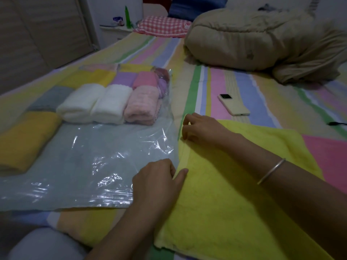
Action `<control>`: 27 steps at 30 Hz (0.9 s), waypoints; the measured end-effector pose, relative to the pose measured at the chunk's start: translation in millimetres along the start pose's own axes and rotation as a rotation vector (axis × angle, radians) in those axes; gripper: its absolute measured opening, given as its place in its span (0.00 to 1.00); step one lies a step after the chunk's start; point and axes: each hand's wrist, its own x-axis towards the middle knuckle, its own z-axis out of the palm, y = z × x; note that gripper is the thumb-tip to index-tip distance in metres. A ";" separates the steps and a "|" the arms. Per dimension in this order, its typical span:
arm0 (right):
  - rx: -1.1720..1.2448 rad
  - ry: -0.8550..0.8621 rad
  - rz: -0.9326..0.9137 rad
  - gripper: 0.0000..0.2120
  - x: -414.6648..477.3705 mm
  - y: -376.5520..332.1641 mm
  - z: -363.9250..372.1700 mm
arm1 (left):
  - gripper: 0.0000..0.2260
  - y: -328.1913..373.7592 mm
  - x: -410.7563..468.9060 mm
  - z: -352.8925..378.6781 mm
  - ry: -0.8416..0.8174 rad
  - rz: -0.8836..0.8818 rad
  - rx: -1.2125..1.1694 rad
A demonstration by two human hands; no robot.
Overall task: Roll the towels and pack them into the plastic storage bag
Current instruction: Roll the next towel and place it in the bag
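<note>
Striped in pastel pink, blue, green and yellow, the cotton bedsheet (244,94) fills most of the view. A bulky beige quilt bundle (253,38) is heaped at its far right. On the left lies the clear plastic storage bag (84,166), flat and shiny, its near half holding nothing. To its right, with their edges touching, a bright yellow terry towel (234,203) is spread flat, with a narrow strip turned over along its left edge. At the bag's far end sit rolled towels side by side: two white rolls (80,105), a pale pink roll (141,105) and more pink, purple and yellow ones behind. A mustard-yellow roll (24,139) lies at the bag's left edge; whether it is inside cannot be told. The left hand (157,182) pinches the near part of the turned strip, thumb on top and fingers curled. The right hand (199,130) pinches the same strip at the far corner. A cream phone (233,105) lies beyond the towel. A thin silver bangle (271,170) circles the right wrist.
</note>
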 end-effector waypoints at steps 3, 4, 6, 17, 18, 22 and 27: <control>0.021 -0.041 0.022 0.09 -3.7 -2.5 2.7 | 0.14 -0.6 5.1 6.5 0.041 0.039 0.007; 0.038 -0.064 0.034 0.10 -5.1 -3.4 3.6 | 0.13 -1.8 4.8 8.1 0.055 0.042 0.005; 0.050 -0.118 0.056 0.09 -5.3 -5.2 3.6 | 0.12 -4.2 2.7 11.3 0.078 0.042 -0.005; 0.141 0.094 0.349 0.06 0.0 -29.9 15.2 | 0.11 -3.0 0.7 16.1 0.116 -0.031 0.021; 0.193 0.094 0.389 0.07 -5.2 -31.4 17.8 | 0.11 -2.2 0.4 15.5 0.095 -0.027 0.049; 0.300 0.081 0.481 0.20 -42.3 -24.8 2.9 | 0.10 8.0 -6.0 10.2 0.174 0.040 0.154; 0.173 -0.049 0.761 0.26 -127.1 14.6 -18.0 | 0.16 70.3 -33.5 40.3 0.332 0.507 -0.009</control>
